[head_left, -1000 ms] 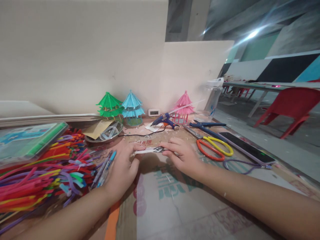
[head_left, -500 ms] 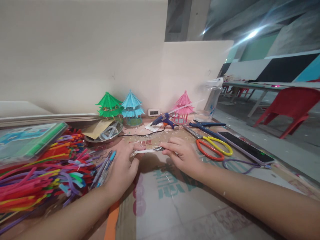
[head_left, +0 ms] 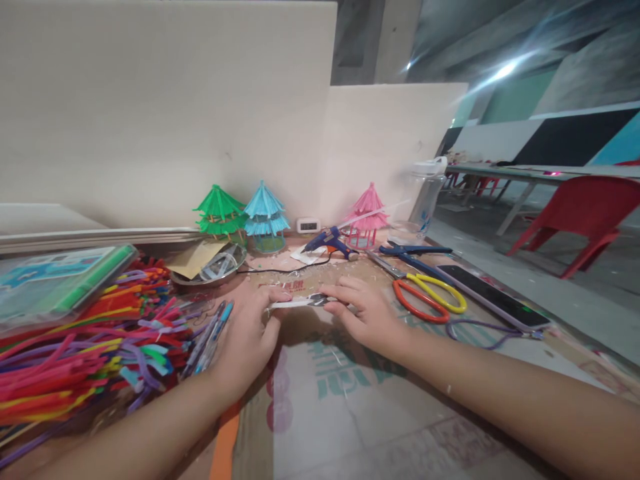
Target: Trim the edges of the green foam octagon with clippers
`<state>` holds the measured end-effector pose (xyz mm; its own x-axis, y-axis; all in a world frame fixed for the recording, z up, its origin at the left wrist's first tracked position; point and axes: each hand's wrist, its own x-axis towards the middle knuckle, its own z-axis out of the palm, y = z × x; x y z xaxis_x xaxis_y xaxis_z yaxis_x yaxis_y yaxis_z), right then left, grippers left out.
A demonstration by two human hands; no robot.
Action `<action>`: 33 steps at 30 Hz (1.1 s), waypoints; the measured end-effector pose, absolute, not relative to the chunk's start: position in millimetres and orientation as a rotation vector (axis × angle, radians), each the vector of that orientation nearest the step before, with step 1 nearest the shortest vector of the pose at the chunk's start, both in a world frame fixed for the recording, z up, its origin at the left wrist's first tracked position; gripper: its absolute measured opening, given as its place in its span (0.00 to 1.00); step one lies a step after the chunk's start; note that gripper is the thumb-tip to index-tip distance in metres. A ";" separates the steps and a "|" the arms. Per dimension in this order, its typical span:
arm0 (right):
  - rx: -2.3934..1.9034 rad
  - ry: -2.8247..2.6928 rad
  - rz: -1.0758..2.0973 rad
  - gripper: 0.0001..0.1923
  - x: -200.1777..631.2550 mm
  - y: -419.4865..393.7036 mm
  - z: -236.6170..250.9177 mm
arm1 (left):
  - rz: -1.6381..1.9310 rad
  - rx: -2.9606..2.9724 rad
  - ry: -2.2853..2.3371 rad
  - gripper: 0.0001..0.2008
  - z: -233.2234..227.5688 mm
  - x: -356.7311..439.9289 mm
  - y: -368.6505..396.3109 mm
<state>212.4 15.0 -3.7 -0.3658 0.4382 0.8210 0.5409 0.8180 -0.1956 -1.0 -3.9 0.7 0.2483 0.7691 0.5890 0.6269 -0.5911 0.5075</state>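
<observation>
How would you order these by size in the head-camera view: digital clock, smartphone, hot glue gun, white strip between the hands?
1. Smartphone
2. Hot glue gun
3. Digital clock, white strip: unsure, as left hand and right hand partly cover the strip.

Pipe cleaners (head_left: 55, 367) look fuzzy, scissor handles (head_left: 415, 277) glossy plastic, the dish (head_left: 201, 283) shiny metal — the strip (head_left: 295, 303), perhaps smooth paper.

Bare left hand (head_left: 250, 327) well left of the scissors (head_left: 407, 275), bare right hand (head_left: 367, 313) just beside them, bare forearms (head_left: 490, 377) tapering
</observation>
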 end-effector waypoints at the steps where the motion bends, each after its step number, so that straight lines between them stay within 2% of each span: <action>1: -0.722 -2.024 -0.129 0.18 212.2 14.6 -3.4 | 1.245 2.356 1.325 0.10 -0.2 -1.4 -4.0; 13: -0.657 -2.077 -0.143 0.15 212.6 13.3 -1.8 | 1.201 2.393 1.371 0.08 -0.2 0.4 -5.9; 25: -0.625 -2.082 -0.179 0.18 212.1 14.6 -1.2 | 1.189 2.382 1.380 0.08 -1.0 0.5 -5.9; 33: -0.708 -2.015 -0.095 0.19 212.2 15.9 -3.5 | 1.173 2.363 1.392 0.07 1.5 0.4 -7.1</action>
<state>212.2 15.9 -3.5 -0.3684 0.4422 0.8177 0.5169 0.8285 -0.2152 0.4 -7.1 1.5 0.2601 0.7969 0.5452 0.6726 -0.5547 0.4899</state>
